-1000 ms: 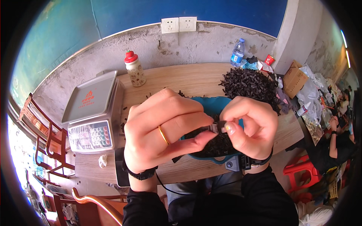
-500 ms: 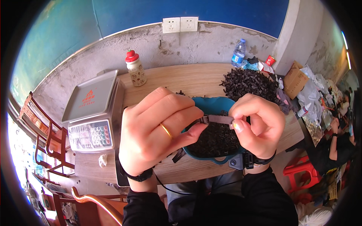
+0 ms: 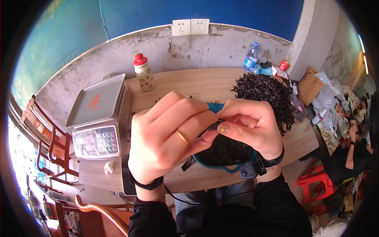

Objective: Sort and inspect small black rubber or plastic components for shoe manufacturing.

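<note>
My left hand [image 3: 164, 136], with a ring on one finger, is pinched closed in front of me. Its thumb and fingertips meet those of my right hand [image 3: 256, 130], which is closed too. Between the fingertips they hold a short dark strap piece [image 3: 214, 126]; the fingers hide most of it. Below the hands is a teal basin [image 3: 229, 170] holding many small black pieces [image 3: 227, 153]. Behind the right hand, a large heap of similar black pieces [image 3: 262, 91] lies on the table.
A scale [image 3: 96, 138] with a grey tray stands at left, beside a red-capped bottle [image 3: 144, 73]. A clear water bottle [image 3: 251, 58] and crumpled wrappers lie at the back right. Red stool [image 3: 316, 181] and another person [image 3: 349, 158] at far right; wooden chair [image 3: 53, 144] at left.
My right hand has moved left, closing the gap to my left hand. The strap piece, stretched in plain sight between them before, is now mostly covered by fingers.
</note>
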The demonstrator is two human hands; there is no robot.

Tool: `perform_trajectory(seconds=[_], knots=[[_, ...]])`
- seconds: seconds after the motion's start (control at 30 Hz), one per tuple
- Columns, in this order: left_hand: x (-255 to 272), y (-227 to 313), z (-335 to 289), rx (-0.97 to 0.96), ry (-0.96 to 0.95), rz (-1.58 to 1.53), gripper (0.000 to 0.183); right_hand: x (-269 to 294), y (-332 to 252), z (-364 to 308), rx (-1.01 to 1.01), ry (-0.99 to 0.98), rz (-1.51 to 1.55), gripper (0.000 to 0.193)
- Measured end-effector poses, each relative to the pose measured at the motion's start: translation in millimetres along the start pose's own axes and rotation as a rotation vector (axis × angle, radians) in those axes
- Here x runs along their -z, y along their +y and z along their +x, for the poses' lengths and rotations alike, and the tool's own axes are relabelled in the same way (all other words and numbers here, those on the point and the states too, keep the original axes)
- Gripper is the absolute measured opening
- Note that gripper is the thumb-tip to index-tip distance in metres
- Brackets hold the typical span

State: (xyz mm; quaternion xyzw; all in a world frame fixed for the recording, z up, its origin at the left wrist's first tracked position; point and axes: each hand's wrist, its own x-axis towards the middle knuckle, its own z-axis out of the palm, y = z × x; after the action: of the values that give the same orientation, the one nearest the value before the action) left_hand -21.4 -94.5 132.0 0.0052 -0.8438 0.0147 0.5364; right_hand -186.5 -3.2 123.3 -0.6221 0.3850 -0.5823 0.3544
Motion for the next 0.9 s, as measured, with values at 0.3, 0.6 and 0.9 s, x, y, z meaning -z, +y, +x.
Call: perform_trajectory(seconds=[0.3, 0.6, 0.9], knots=[[1.5, 4.6, 2.8, 0.232, 0.003, -0.145, 0.024, -4.9, 6.0, -1.2, 0.100, 0.105, 0.006, 0.011], [8.5, 3.9, 1.1, 0.346, -0.052, -0.327, 0.017, -4.2, 4.9, 0.2, 0.313, 0.095, -0.266, 0.010], [10.0, 5.8, 0.4, 0.358, -0.035, -0.330, 0.016, -12.2, -1.8, -5.2, 0.194, 0.087, -0.055, 0.013]])
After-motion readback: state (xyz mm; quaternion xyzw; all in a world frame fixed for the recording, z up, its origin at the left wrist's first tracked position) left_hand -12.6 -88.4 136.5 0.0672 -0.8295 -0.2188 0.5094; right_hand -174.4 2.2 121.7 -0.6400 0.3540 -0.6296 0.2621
